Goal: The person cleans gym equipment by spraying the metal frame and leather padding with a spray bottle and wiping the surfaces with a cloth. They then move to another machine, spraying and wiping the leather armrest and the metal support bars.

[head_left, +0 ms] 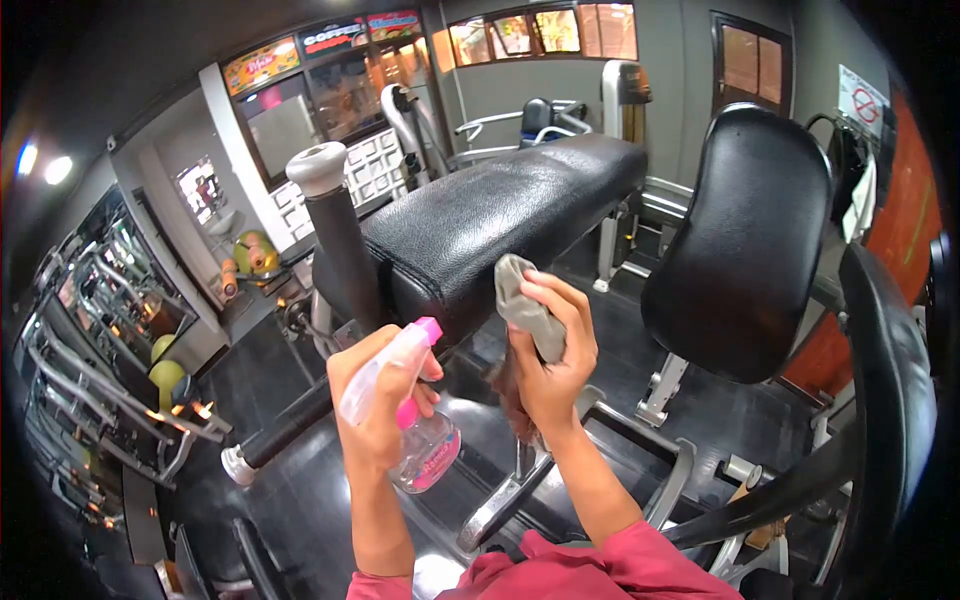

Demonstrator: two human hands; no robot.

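My left hand (pixel 372 400) is wrapped round a clear spray bottle (pixel 428 455) with a pink and white trigger head, its pink nozzle pointing up toward the padded bench. In my right hand (pixel 558 370) is a bunched grey cloth (pixel 522 300), gripped between thumb and fingers, with a darker part hanging below the palm. Just ahead of both hands lies the black padded bench (pixel 500 215) of an exercise machine. The cloth overlaps the near side of the pad in this view. A black roller post with a grey end cap (pixel 317 168) rises at the pad's left corner.
At the right stands a black padded backrest (pixel 745 240), with another dark pad (pixel 895 370) close at the far right. Metal frame bars (pixel 640 430) run low beneath my right arm. A lower roller (pixel 290 425) sticks out at left. Exercise balls (pixel 166 380) lie farther left.
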